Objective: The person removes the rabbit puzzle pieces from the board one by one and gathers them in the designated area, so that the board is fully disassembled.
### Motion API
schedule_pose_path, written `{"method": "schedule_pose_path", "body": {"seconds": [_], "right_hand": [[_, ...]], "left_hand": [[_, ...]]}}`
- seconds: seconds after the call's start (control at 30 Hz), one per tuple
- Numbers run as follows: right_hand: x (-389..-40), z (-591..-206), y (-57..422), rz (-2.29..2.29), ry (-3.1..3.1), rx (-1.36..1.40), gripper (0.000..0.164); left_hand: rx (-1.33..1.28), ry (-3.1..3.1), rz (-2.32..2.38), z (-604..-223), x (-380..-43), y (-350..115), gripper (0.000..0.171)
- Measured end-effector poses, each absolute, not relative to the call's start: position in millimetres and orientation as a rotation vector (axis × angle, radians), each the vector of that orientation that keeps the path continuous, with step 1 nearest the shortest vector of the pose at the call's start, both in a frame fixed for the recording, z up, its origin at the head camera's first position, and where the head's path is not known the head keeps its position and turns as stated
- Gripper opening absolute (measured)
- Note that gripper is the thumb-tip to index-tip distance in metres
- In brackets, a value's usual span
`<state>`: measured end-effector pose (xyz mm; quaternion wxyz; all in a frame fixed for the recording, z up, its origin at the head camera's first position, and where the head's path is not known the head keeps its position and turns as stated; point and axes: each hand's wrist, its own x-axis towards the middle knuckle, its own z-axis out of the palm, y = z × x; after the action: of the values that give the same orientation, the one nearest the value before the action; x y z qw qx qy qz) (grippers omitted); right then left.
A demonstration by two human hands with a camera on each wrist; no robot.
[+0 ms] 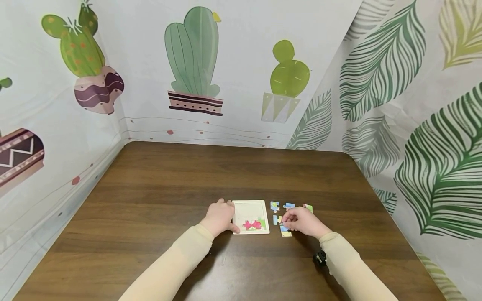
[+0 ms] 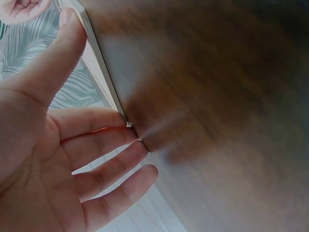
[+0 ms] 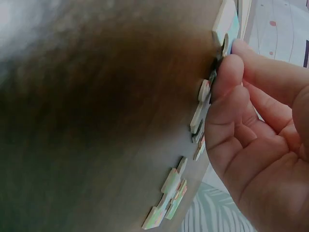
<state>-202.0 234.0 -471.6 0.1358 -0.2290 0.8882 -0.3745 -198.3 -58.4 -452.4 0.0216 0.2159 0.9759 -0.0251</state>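
Note:
At the left side of a white puzzle tray (image 1: 251,201), my left hand (image 1: 220,217) has its fingers nearly straight against the edge. In the left wrist view, the thumb (image 2: 67,34) lies at the tray's near corner. Joined pink and green pieces (image 1: 257,224) fill the tray's lower right part. My right hand (image 1: 304,221) is right of the tray, thumb and index finger pinched at the edge of a blue and yellow puzzle piece (image 1: 286,233). In the right wrist view, that piece (image 3: 225,21) shows at the fingertips, its edge partly hidden by them.
Several loose puzzle pieces lie around my right hand: one blue (image 1: 275,205), another behind the fingers (image 1: 289,205), one beside the fingertips (image 1: 277,220) and a green one (image 1: 308,207) farther right. A brown wooden table (image 1: 169,179) meets patterned cloth walls (image 1: 241,104).

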Motion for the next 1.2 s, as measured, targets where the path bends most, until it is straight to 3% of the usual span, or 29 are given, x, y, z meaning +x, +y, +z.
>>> {"method": "schedule_pose_path", "body": {"seconds": [0.6, 1.2], "right_hand": [[-201.6, -471.3, 229.2, -1.017, 2.697, -0.623, 0.006], [-203.3, -465.4, 185.6, -0.968, 2.761, -0.656, 0.015]], "left_hand": [[0.665, 3.013, -0.089, -449.7, -197.9, -58.7, 0.085], [0.687, 3.05, -0.11, -451.9, -197.9, -59.5, 0.082]]}}
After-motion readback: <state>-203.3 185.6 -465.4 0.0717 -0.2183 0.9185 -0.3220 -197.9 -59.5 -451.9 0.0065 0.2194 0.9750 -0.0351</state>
